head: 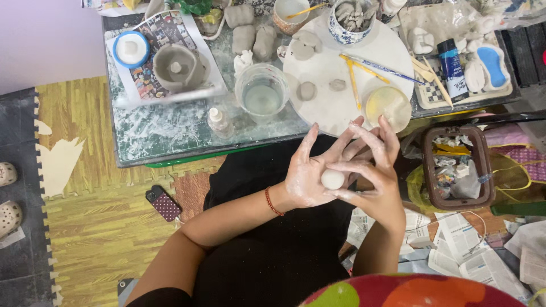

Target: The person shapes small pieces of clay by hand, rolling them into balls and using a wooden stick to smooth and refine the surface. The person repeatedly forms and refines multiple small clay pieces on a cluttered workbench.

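clay ball: small, pale, round; sits in the palm of the left hand, over the lap, just near of the table edge
left hand: palm up, fingers spread wide and pointing far, clay-smeared; red bracelet on the wrist; cradles the ball, not closed on it
right hand: lies across the left hand from the right, fingers loosely curled, fingertips touching the top of the ball; ball is pressed between this hand and the left palm
table: low, glass-topped, streaked with white clay, far of the hands
round board: white, on the table just far of the hands; carries small clay lumps, brushes and a patterned cup
water cup: clear, cloudy water, left of the board
yellow dish: at the board's near right rim, just far of the right hand
grey clay pot: far left on the table, on a printed sheet
brown bin: on the floor right of the hands, full of scraps
phone: on the floor mat, left of the lap
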